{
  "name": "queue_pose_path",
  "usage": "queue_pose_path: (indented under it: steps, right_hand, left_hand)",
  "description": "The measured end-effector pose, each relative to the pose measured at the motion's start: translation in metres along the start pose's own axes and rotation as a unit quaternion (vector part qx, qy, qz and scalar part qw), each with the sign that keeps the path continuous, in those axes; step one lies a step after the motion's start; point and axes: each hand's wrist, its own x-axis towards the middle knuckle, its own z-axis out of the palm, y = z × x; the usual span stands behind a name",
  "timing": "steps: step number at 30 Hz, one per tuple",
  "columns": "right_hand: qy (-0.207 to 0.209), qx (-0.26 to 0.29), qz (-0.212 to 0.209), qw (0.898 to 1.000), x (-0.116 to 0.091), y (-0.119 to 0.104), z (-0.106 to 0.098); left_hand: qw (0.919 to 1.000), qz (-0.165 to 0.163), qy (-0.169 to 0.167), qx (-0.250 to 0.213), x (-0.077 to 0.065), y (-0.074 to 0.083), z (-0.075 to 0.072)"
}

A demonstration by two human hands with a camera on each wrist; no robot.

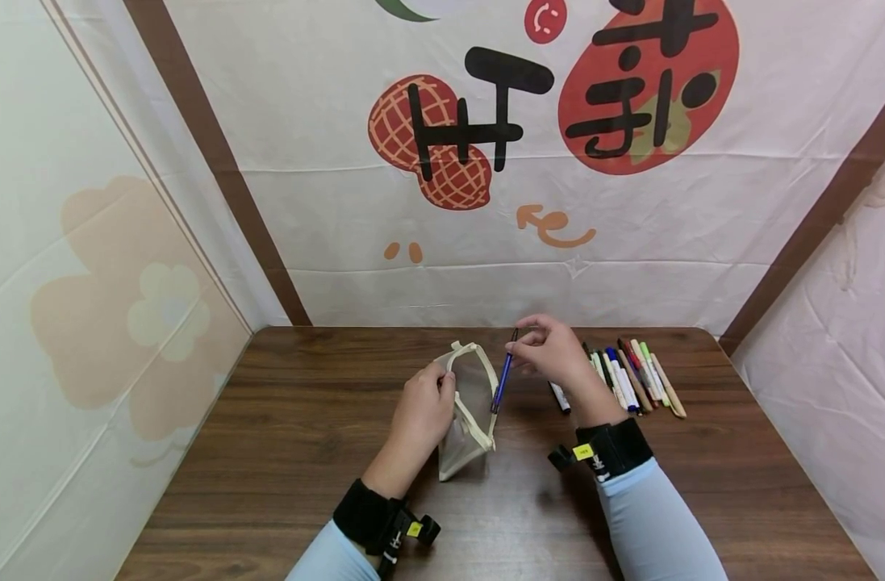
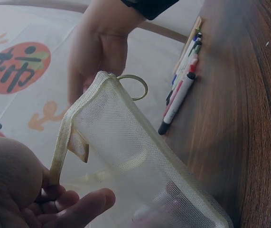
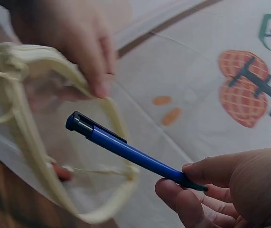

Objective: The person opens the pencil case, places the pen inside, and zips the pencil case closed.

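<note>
My left hand point(image 1: 426, 407) grips the cream-edged rim of a see-through mesh zip pouch point(image 1: 457, 458), whose mouth gapes open toward the right. Between thumb and fingers, my right hand point(image 1: 554, 355) pinches a blue click pen point(image 1: 505, 375) by its dark tip end. Seen from the right wrist, the pen point(image 3: 135, 156) slants with its black clip and button end toward the pouch mouth, overlapping the opening. A small orange-red thing point(image 3: 61, 172) shows inside the pouch. The left wrist view shows the pouch's fabric tag point(image 2: 79, 146) and a cream loop point(image 2: 142, 84) at one corner.
Several pens and markers point(image 1: 634, 378) lie side by side on the brown wooden table point(image 1: 304, 420), right of my right hand. A white marker with a black cap point(image 1: 560, 398) lies nearer the pouch. Behind the table hangs a printed cloth point(image 1: 326, 218).
</note>
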Motion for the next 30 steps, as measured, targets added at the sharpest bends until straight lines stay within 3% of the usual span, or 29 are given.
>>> queue_pose_path:
  steps: [7,16,23,30]
  right_hand:
    - [-0.036,-0.018,-0.021,0.999,0.002,0.003,0.036]
    - [-0.089,-0.025,-0.03,0.995,0.001,0.007,0.059]
    - [-0.141,-0.025,-0.01,0.99,-0.001,0.006,0.064]
    - [-0.12,-0.019,-0.02,0.992,0.0,0.005,0.052]
  left_hand:
    - [1.0,0.002,0.0,-0.004,0.0,0.001,0.001]
    - [0.9999,-0.001,-0.007,-0.009,0.0,0.0,0.001]
    - [0.9999,-0.007,-0.012,-0.009,0.0,0.0,0.001]
    - [0.9998,-0.008,-0.009,-0.015,0.001,-0.001,0.002]
